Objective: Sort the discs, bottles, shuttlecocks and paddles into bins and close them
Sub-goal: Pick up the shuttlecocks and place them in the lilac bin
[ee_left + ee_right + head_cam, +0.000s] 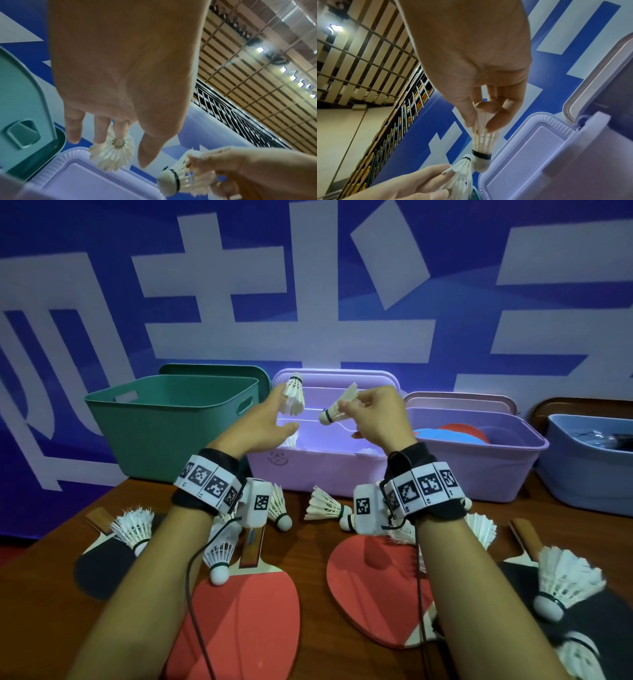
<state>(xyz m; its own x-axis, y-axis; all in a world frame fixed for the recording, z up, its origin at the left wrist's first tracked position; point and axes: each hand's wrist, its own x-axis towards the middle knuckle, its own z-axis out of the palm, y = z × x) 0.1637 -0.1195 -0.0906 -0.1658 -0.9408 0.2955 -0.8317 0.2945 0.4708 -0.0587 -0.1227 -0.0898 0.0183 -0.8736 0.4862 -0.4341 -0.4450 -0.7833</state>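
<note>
My left hand point(287, 411) is stretched out over the lilac bin point(318, 470). A white shuttlecock point(295, 393) stands cork-up at its fingertips. In the right wrist view its feathers point(462, 175) lie between two straight fingers, and the thumb stays apart. My right hand point(346, 405) pinches a second shuttlecock point(330, 414) by the feathers, cork pointing down-left point(482, 161), above the same bin. Several more shuttlecocks point(325, 505) lie on the table among two red paddles point(246, 621) and two black paddles point(99, 570).
A row of open bins stands at the back, each with its lid upright behind it. The green bin point(171, 433) is on the left. The purple bin point(479, 467) holds discs point(445, 434). The blue bin point(582, 474) holds dark items. A blue banner wall lies beyond.
</note>
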